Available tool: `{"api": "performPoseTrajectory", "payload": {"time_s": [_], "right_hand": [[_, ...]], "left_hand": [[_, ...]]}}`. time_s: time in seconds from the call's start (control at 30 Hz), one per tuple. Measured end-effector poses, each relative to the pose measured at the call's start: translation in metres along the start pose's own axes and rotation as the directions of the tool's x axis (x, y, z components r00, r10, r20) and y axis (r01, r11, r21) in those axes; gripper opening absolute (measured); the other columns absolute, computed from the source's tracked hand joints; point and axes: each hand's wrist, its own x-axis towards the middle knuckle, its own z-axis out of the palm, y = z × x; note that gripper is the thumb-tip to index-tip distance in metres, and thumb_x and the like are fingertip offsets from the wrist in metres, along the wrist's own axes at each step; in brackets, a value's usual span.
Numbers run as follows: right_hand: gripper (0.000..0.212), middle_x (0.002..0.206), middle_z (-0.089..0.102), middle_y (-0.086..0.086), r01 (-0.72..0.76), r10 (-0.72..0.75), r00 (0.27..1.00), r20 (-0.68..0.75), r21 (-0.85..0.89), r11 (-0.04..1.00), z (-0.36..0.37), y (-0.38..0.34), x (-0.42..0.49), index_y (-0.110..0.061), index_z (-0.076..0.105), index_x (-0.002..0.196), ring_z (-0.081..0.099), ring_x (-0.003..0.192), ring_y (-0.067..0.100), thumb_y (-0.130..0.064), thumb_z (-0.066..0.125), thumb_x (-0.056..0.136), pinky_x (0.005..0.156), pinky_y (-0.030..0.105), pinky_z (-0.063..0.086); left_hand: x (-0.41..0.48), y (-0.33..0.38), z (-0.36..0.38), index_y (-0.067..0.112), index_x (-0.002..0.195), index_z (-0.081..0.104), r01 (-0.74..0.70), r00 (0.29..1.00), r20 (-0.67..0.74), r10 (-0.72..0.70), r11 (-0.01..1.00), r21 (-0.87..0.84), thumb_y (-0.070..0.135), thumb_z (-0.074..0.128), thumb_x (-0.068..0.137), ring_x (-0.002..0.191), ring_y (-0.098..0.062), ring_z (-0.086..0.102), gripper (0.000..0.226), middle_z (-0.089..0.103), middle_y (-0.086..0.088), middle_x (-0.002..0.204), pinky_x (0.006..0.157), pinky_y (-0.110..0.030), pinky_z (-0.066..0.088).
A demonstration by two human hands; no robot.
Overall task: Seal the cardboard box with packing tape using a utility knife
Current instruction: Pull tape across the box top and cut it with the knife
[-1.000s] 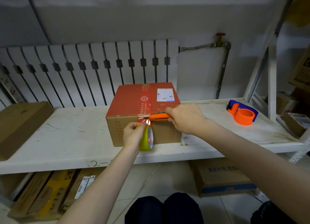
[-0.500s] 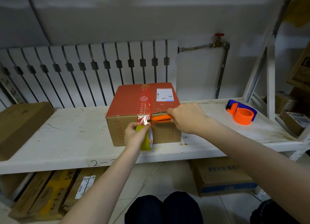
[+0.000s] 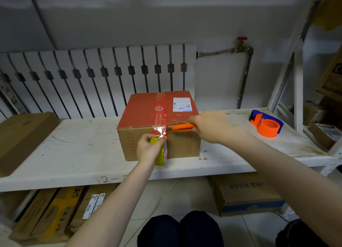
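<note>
single head view, worn high, tilted forward and down over white shelf [image 3: 77,154]; close to both forearms, left hand [image 3: 149,147] and right hand [image 3: 209,125] near centre; wide-angle bend at edges; radiator [image 3: 96,76] beyond fingertips, knees below

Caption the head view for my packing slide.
Left hand holds tape roll; right hand sets utility knife to tape on cardboard box.
</note>
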Motion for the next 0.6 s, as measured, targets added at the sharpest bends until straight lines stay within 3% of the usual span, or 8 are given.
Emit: {"api": "performPoseTrajectory", "payload": {"time_s": [0.1,0.23,0.4,0.47,0.53,0.6], "right_hand": [[0.028,0.101,0.064,0.002,-0.050,0.059,0.997,-0.050,0.156,0.986,-0.009,0.012,-0.005,-0.027,0.048,0.119,0.061,0.083,0.023,-0.041,0.041,0.095,0.069,0.034,0.051],[0.031,0.104,0.060,0.011,-0.137,0.174,0.971,-0.165,0.212,0.968,-0.004,0.005,0.009,-0.022,0.045,0.122,0.059,0.090,0.030,-0.037,0.036,0.097,0.071,0.036,0.044],[0.052,0.131,0.046,0.018,-0.251,0.259,0.965,-0.035,0.147,0.957,0.032,-0.014,0.047,-0.018,0.025,0.142,0.045,0.119,0.033,-0.030,0.043,0.095,0.098,0.041,0.037],[0.061,0.136,0.042,0.017,-0.302,0.313,0.949,-0.032,0.179,0.936,0.044,-0.010,0.059,-0.017,0.020,0.145,0.040,0.125,0.032,-0.031,0.049,0.093,0.104,0.043,0.033],[0.062,0.140,0.040,0.011,-0.225,0.262,0.958,-0.119,0.257,0.940,0.052,-0.008,0.065,-0.018,0.022,0.145,0.035,0.130,0.029,-0.021,0.051,0.091,0.109,0.046,0.027],[0.054,0.138,0.047,0.004,0.008,0.068,0.966,-0.249,0.289,0.957,0.055,-0.014,0.065,-0.021,0.037,0.139,0.040,0.128,0.023,-0.012,0.050,0.087,0.110,0.044,0.026]], "left_hand": [[0.003,0.000,-0.001,0.010,0.092,0.055,0.009,1.000,0.005,-0.009,1.000,0.001,0.020,0.074,0.078,0.030,0.008,0.050,0.025,0.058,0.004,0.071,0.030,-0.008,0.035],[0.005,-0.001,0.000,0.009,0.092,0.055,0.028,1.000,0.014,-0.028,1.000,-0.007,0.019,0.075,0.077,0.029,0.007,0.050,0.026,0.057,0.002,0.072,0.029,-0.009,0.035],[0.006,0.005,-0.005,0.007,0.092,0.055,0.029,0.998,0.054,-0.029,1.000,0.000,0.016,0.074,0.078,0.028,0.010,0.048,0.026,0.054,0.003,0.072,0.027,-0.007,0.031],[0.010,0.007,-0.009,0.008,0.092,0.055,0.017,0.997,0.068,-0.019,0.999,0.029,0.018,0.075,0.078,0.032,0.003,0.054,0.026,0.055,0.002,0.074,0.028,-0.007,0.032],[0.018,0.006,-0.012,0.010,0.091,0.058,0.006,0.998,0.070,-0.011,0.997,0.073,0.022,0.077,0.075,0.045,-0.004,0.058,0.028,0.059,0.000,0.080,0.036,-0.011,0.040],[0.025,0.003,-0.012,0.012,0.086,0.059,0.018,0.997,0.075,-0.024,0.997,0.080,0.023,0.079,0.072,0.053,-0.007,0.060,0.027,0.061,-0.003,0.080,0.051,-0.021,0.053]]}}
